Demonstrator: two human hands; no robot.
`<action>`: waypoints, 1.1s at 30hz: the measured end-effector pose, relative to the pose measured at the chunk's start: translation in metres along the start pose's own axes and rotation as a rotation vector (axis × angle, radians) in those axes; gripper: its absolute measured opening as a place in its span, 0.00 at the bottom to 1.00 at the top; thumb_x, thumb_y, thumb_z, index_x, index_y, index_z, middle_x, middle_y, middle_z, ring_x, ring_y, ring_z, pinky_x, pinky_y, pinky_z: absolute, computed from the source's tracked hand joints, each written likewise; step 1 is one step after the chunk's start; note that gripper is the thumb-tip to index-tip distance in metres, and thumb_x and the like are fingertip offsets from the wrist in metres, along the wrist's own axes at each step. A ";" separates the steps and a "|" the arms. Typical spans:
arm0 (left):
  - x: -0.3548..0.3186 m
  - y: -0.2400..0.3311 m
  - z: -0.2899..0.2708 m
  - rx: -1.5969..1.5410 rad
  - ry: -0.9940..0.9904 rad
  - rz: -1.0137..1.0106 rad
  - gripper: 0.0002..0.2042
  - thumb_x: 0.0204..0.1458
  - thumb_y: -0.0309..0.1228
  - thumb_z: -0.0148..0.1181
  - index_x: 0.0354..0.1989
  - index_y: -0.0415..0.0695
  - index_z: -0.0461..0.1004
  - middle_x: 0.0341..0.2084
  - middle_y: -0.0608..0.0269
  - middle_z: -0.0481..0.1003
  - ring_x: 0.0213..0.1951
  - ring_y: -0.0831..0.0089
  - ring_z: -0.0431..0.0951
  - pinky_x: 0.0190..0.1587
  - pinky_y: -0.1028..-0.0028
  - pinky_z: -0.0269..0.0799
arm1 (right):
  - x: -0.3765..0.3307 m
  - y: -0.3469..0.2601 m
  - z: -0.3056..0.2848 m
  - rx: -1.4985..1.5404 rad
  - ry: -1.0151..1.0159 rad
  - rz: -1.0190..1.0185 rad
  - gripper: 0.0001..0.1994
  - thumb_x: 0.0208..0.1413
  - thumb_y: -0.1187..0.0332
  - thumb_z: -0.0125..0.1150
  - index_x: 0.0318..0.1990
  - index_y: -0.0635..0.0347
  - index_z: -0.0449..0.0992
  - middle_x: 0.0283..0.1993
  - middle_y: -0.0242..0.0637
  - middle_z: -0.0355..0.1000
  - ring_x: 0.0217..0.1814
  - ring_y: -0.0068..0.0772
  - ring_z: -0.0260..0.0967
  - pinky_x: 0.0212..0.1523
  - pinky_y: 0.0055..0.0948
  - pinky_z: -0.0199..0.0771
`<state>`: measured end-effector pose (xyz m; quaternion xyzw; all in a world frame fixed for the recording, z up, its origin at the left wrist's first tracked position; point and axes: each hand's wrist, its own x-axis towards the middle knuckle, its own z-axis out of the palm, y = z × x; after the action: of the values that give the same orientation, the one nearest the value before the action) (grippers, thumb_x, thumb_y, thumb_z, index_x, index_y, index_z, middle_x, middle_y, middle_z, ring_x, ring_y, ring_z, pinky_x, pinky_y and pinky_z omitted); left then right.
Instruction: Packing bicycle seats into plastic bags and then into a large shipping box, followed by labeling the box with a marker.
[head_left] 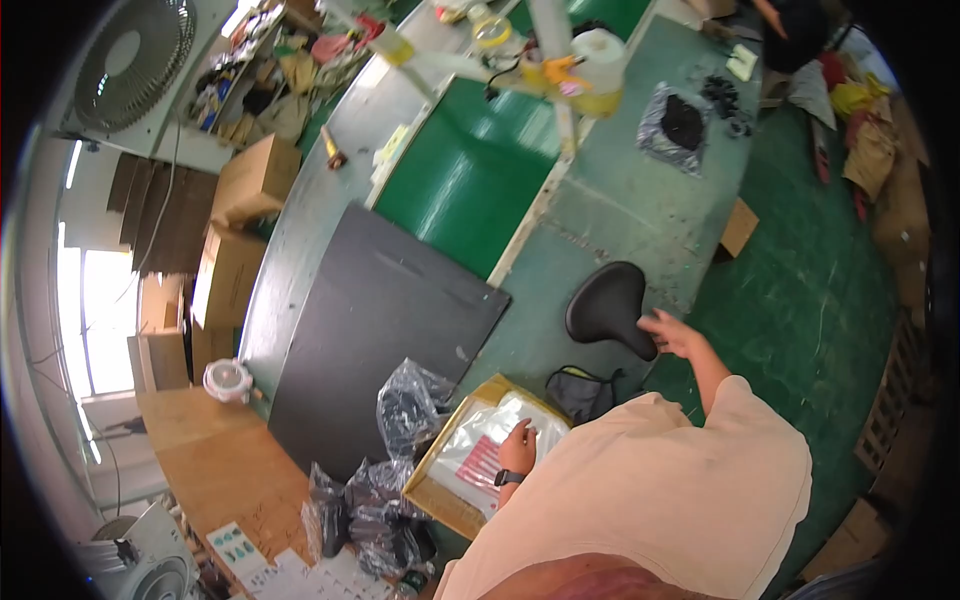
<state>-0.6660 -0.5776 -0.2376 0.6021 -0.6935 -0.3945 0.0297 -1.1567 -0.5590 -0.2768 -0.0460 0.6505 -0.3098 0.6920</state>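
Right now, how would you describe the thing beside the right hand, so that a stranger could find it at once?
Start at the big dark sheet on the green bench. Just to its right, near the bench edge, lies a black saddle, with the right hand at its lower corner. Unlike the crinkly bags and the flat box nearby, it is smooth, rounded and matte.

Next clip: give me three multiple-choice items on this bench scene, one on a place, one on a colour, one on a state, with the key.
1. Where does the left hand rest?
A. on clear bags in the cardboard box
B. on the fan
C. on the floor

2. What colour is the bicycle saddle?
A. red
B. black
C. white

3. How is the right hand?
A. shut on a hammer
B. inside the box
C. open, empty, beside the saddle

Key: A, its fingers lie on the packets; B, the saddle is plainly black; C, fingers spread, nothing held.
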 end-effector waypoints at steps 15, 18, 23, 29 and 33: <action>0.009 -0.073 0.071 0.064 0.209 0.023 0.13 0.64 0.39 0.64 0.43 0.41 0.84 0.39 0.45 0.86 0.43 0.45 0.86 0.48 0.54 0.80 | -0.065 0.074 0.083 0.068 -0.079 -0.172 0.47 0.60 0.35 0.68 0.76 0.60 0.61 0.52 0.55 0.81 0.34 0.39 0.78 0.27 0.30 0.81; 0.003 -0.100 0.087 0.014 0.375 0.188 0.11 0.67 0.31 0.58 0.43 0.35 0.81 0.36 0.41 0.84 0.37 0.48 0.87 0.41 0.54 0.82 | -0.102 0.123 0.068 0.724 -0.570 0.151 0.35 0.69 0.36 0.59 0.65 0.61 0.70 0.55 0.59 0.79 0.32 0.33 0.77 0.27 0.24 0.82; -0.013 -0.133 0.088 -1.204 0.296 -0.387 0.12 0.62 0.27 0.49 0.45 0.29 0.72 0.33 0.45 0.78 0.27 0.51 0.85 0.27 0.58 0.85 | -0.122 0.181 0.090 0.595 -0.263 0.064 0.31 0.61 0.41 0.74 0.53 0.63 0.79 0.49 0.49 0.80 0.45 0.39 0.81 0.46 0.39 0.88; -0.055 -0.161 0.058 -1.423 0.313 -0.294 0.10 0.68 0.29 0.54 0.44 0.30 0.72 0.38 0.48 0.78 0.36 0.56 0.86 0.37 0.64 0.88 | -0.125 0.126 0.142 0.780 0.002 0.164 0.25 0.56 0.54 0.78 0.55 0.54 0.73 0.57 0.51 0.72 0.55 0.51 0.77 0.57 0.56 0.86; -0.069 -0.149 0.032 -1.344 0.197 -0.181 0.10 0.70 0.29 0.56 0.45 0.32 0.72 0.38 0.50 0.78 0.38 0.58 0.87 0.38 0.68 0.88 | -0.082 0.135 0.136 0.644 -0.101 -0.143 0.37 0.51 0.58 0.78 0.64 0.50 0.61 0.64 0.49 0.65 0.63 0.59 0.72 0.56 0.69 0.86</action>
<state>-0.5423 -0.4964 -0.3164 0.5418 -0.2389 -0.6836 0.4268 -0.9778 -0.4567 -0.2475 0.1141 0.4792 -0.5445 0.6789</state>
